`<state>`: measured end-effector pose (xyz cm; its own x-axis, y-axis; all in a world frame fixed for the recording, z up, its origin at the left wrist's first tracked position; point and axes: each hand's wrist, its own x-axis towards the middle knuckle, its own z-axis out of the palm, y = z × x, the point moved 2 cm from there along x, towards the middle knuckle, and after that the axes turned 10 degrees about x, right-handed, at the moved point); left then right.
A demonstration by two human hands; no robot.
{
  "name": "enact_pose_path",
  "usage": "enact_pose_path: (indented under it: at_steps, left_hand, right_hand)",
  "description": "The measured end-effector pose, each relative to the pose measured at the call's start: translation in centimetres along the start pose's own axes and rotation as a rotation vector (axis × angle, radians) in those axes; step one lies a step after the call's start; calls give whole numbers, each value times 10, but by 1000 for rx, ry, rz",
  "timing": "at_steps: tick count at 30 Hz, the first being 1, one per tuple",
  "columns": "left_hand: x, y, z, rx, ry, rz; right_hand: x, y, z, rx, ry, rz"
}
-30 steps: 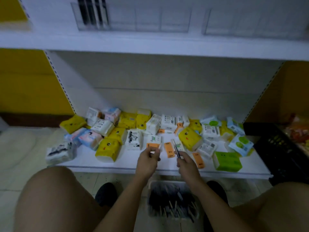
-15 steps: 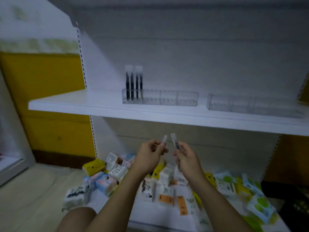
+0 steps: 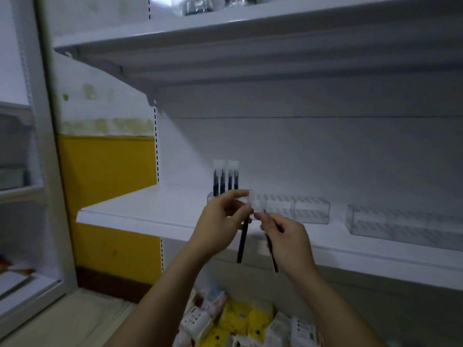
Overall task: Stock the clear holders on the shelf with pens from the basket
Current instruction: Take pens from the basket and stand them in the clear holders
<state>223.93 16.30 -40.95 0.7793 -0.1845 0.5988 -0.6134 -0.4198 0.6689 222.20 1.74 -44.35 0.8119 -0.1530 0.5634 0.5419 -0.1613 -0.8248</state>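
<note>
My left hand [image 3: 220,221] pinches a black pen [image 3: 242,240] by its clear cap, the barrel hanging down. My right hand [image 3: 285,235] pinches a second black pen [image 3: 272,256] the same way. Both hands hover just in front of the left clear holder [image 3: 300,209] on the middle shelf [image 3: 140,211]. Several black pens [image 3: 225,179] with clear caps stand upright in that holder's leftmost compartment. A second clear holder [image 3: 400,225] with no pens in it sits further right. The basket is out of view.
Small packets in yellow and white [image 3: 238,319] lie heaped on the lowest shelf below my arms. An upper shelf [image 3: 225,28] overhangs the middle one. A yellow wall panel [image 3: 107,196] and another shelving unit [image 3: 20,171] are to the left.
My view has tilted up from the basket and lowest shelf to the middle shelf. Both hands have risen with their pens to the height of the left holder.
</note>
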Motion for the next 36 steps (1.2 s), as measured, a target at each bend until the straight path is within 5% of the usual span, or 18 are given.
enact_pose_path:
  at_steps: [6,19,36]
  left_hand:
    - [41,-1,-22,49,58,29]
    - [123,0,-56,231,228,137]
    - [139,-29,-48,330,314,153]
  right_hand:
    - [54,-9,5,143,17,-54]
    - [147,-23,34,-13,73,-337]
    - [158,0,50,-202,7,-335]
